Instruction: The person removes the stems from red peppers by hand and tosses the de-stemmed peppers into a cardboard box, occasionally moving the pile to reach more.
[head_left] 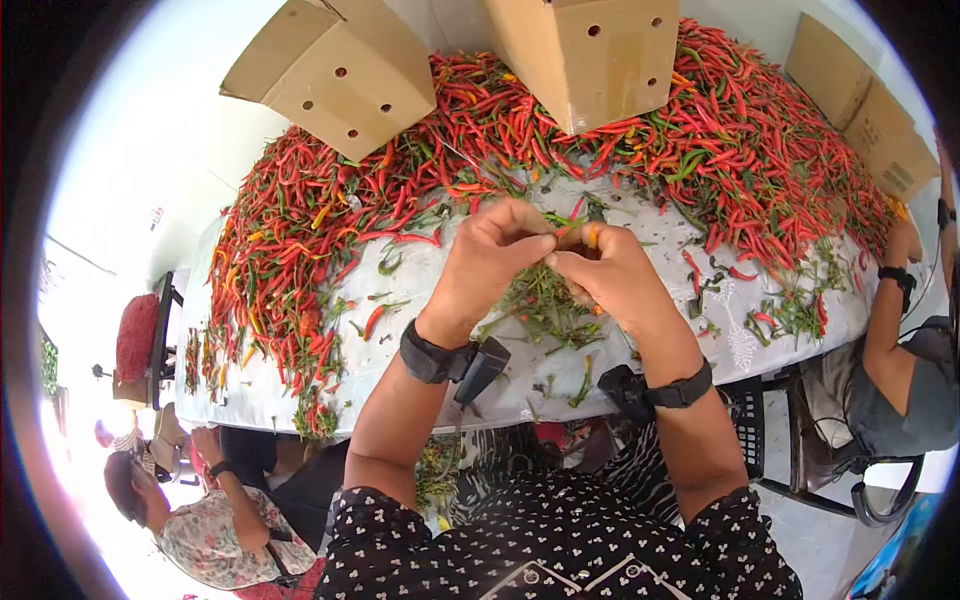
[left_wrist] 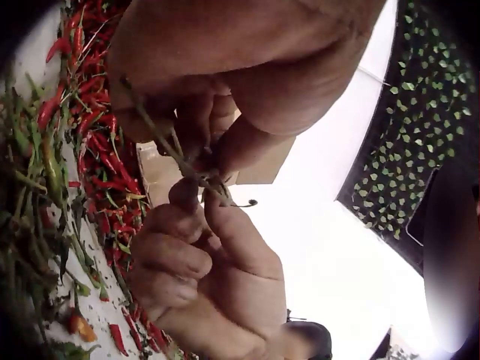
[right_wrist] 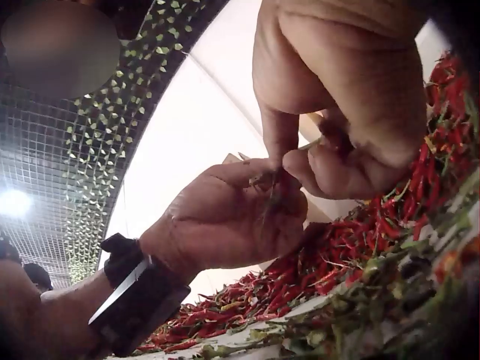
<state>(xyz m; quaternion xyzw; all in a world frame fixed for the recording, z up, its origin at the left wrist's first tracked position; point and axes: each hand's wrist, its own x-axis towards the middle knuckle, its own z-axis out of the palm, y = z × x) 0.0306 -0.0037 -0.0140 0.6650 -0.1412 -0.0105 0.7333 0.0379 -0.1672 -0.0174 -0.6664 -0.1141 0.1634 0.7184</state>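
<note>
When viewed from the head, shows left hand [head_left: 482,262] and right hand [head_left: 622,282] at the centre of the frame, both with thumb and fingers brought together in a pinch, fingertips all but meeting above loose greens [head_left: 545,312] on a white cloth [head_left: 722,345]. Across the top, shows a broad heap of red chillies [head_left: 760,140], with boxes [head_left: 340,85] at upper left and upper middle. Could easily end in greens and chillies getting mixed, lying so close together.

From the left wrist, shows a thin stem [left_wrist: 161,136] slanting from upper left down to the middle, pinched between both hands, no gap to speak of at the fingertips. Appears held by the very tips only, so could slip, or snap in the wrong place under an uneven pull. Cannot tell of any chilli attached.

From the right wrist, shows right hand curled at upper right, meeting left hand near the centre. Shows small dark bits along the left fingers, likely to fall with any loosening there. Cannot make out the contents of the right palm, hidden by curled fingers.
</note>
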